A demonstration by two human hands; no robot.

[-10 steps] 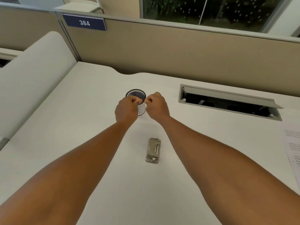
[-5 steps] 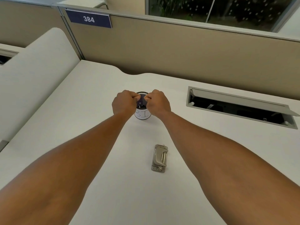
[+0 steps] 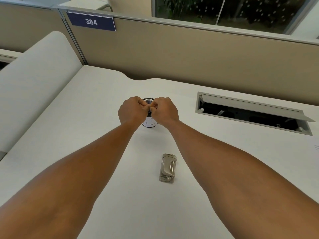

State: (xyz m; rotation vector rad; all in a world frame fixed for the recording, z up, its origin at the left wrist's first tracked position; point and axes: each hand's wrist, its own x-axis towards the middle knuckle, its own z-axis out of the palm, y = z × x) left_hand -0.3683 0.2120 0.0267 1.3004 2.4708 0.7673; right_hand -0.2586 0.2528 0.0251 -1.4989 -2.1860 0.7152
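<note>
A small black mesh cup with a white label stands on the white desk. Both my hands hover over its mouth and cover most of it. My left hand and my right hand have their fingers curled, and the fingertips of the two hands meet above the cup's rim. Nothing shows between the fingers; whether they pinch something tiny is hidden. A beige metal latch lies flat on the desk nearer to me, between my forearms.
An open cable hatch is set in the desk at the right. A beige partition with a blue "384" sign runs along the back. A white padded panel stands at the left. A sheet of paper lies at the right edge.
My hands have moved from the cup's sides to meet over its mouth, fingertips now touching. The view has shifted slightly; the latch has not moved.
</note>
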